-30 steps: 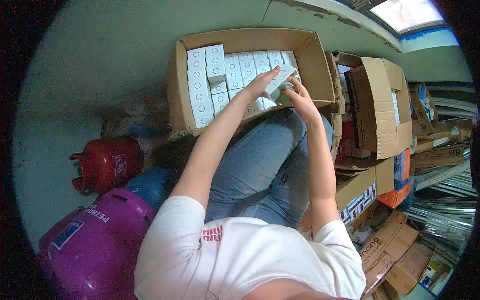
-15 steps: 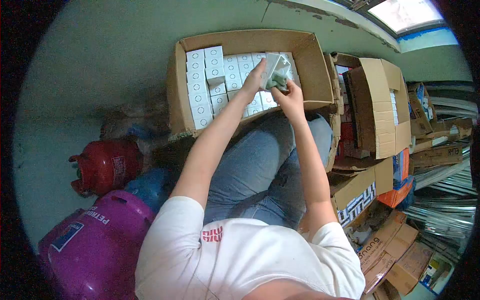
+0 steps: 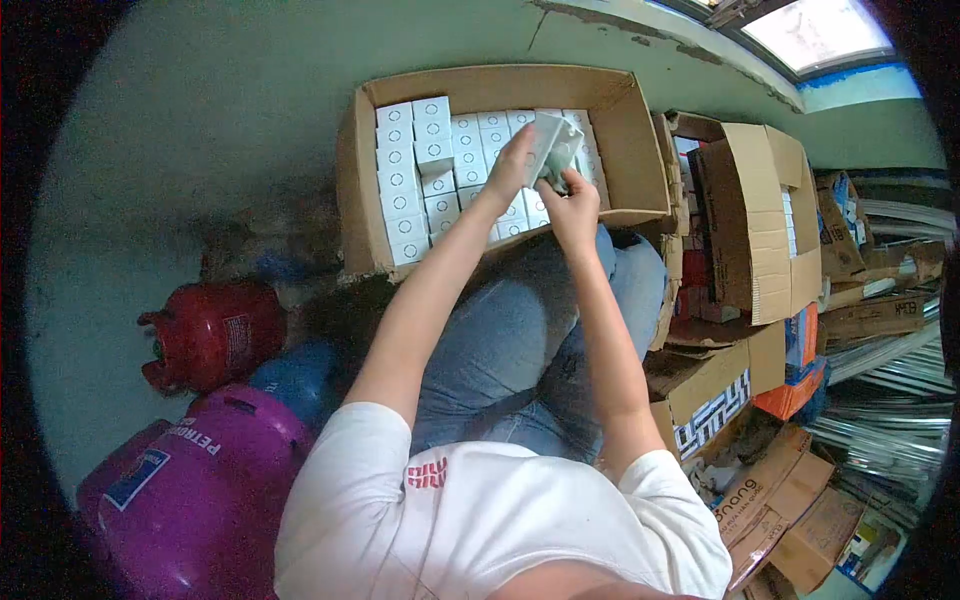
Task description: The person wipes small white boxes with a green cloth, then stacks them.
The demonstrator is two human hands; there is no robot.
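Observation:
A large cardboard carton (image 3: 355, 190) stands on the floor in front of my knees, packed with rows of several small white boxes (image 3: 405, 175). Above its right half, both hands hold one small white box (image 3: 552, 145) lifted and tilted. My left hand (image 3: 512, 165) grips its left side. My right hand (image 3: 572, 205) holds it from below, fingers at an opened flap where something greenish shows.
A red gas cylinder (image 3: 215, 330), a blue one (image 3: 295, 375) and a magenta one (image 3: 190, 490) lie at the left. Open cardboard boxes (image 3: 765, 220) and stacked cartons (image 3: 780, 500) crowd the right side. A green wall (image 3: 200, 110) rises behind the carton.
The small white box has been lifted out of the carton's right side and tilted up. Both hands rose with it and now sit closer together.

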